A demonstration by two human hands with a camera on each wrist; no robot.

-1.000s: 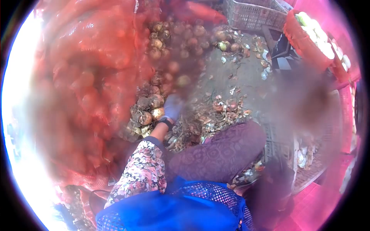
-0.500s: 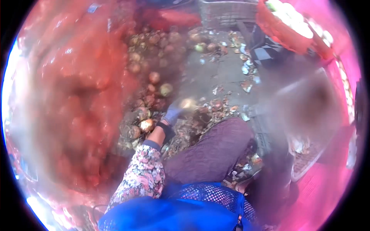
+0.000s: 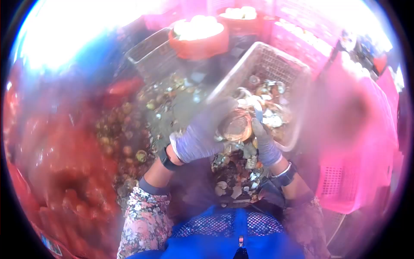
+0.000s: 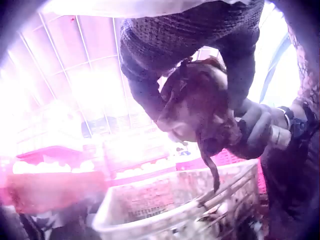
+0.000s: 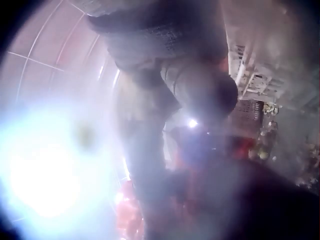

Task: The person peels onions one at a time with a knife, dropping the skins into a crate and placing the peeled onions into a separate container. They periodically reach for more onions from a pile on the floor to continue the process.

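Observation:
Wearing a thin purplish glove, my left hand (image 3: 198,138) grips a brown-skinned onion (image 3: 237,126) in front of my body. In the left wrist view the onion (image 4: 200,100) is between thumb and fingers, with a dark dried stem or roots dangling below it. My right hand (image 3: 266,144), gloved too, is at the onion's right side. It grips a small knife (image 3: 258,113) whose narrow bluish blade points away from me. The pale end of the handle (image 4: 280,137) sticks out of the right fist. Blur and glare hide most of the right wrist view.
A plastic crate (image 3: 280,64) with peeled skins and scraps stands just beyond my hands. Farther back are a red container (image 3: 198,46) of white peeled onions and a grey crate (image 3: 148,49). Red mesh sacks (image 3: 64,164) and loose onions (image 3: 114,125) lie on the left.
My left hand has lifted an onion from the ground pile and carried it rightward to meet the right hand with the knife. The head view has swung right, toward the crate of scraps.

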